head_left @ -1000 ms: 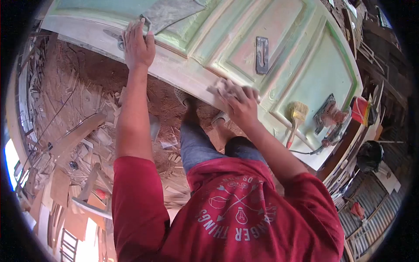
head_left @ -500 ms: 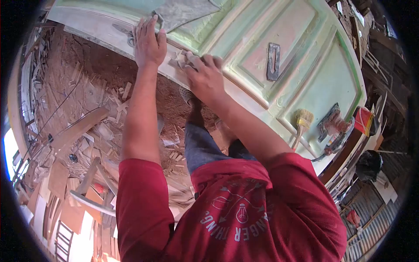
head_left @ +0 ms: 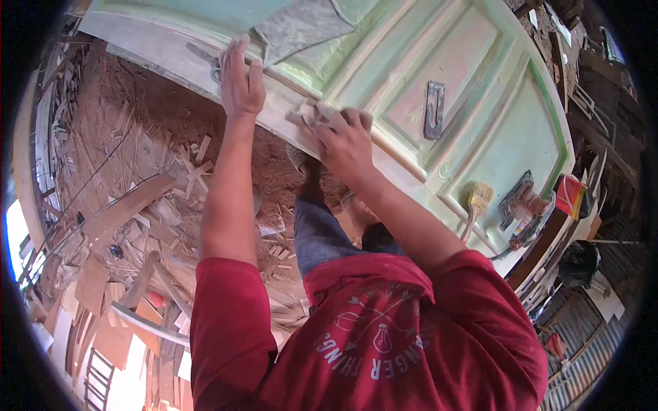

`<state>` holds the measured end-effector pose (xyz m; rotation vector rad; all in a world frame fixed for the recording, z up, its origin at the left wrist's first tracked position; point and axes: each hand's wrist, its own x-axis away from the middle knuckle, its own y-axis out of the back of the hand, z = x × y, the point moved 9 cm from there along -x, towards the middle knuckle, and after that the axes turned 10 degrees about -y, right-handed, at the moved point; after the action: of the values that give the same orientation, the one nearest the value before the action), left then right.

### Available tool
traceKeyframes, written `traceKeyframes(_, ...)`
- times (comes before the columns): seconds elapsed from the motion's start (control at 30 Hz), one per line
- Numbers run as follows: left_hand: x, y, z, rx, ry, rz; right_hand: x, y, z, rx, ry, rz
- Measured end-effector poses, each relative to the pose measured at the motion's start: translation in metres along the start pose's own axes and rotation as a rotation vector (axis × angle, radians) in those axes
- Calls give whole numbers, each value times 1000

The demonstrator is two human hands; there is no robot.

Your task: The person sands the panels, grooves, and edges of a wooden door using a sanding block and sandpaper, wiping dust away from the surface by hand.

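Across the top lies a pale green panelled door [head_left: 411,147] with whitish raised mouldings. My left hand [head_left: 242,85] rests flat on its near edge with fingers extended, beside dark scissors [head_left: 203,55] and a grey cloth [head_left: 301,29]. Farther right along that edge, my right hand [head_left: 340,140] presses a small, pale, folded sheet [head_left: 306,120] against the wood; its fingers are bent over it and slightly blurred. A dark flat tool with a slot [head_left: 434,109] lies on a middle panel.
On the door's right part are a paintbrush [head_left: 480,197] and a corded power sander [head_left: 522,205]. A red container [head_left: 569,195] stands beyond them. Wood scraps [head_left: 144,226] litter the reddish floor at left. A black bag [head_left: 579,264] is at the right.
My right hand slid left along the door's edge with the pale sheet, then back right somewhat. My left hand stays on the edge, while the whole view shifted slightly.
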<state>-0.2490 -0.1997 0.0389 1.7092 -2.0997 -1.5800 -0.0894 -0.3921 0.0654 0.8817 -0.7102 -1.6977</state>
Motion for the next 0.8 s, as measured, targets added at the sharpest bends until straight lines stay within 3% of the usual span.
traceKeyframes(0.13, -2, 4, 0, 108, -24, 4, -29, -27, 19, -74, 48, -21)
traceKeyframes(0.23, 1, 5, 15, 400, 267, -14, -49, -41, 26, -65, 39, 5)
traceKeyframes(0.33, -4, 17, 30, 239, 43, 94, -21, -22, 12, -18, 33, -11)
traceKeyframes(0.47, -23, 41, 72, 120, -17, 107, 5, -4, -7, 77, -16, 98)
traceKeyframes(0.67, -55, 71, 136, -11, 1, 56, -118, -87, 83, -61, 61, -20)
traceKeyframes(0.8, -62, 77, 159, -114, -32, 41, -115, -88, 82, -46, 24, 20)
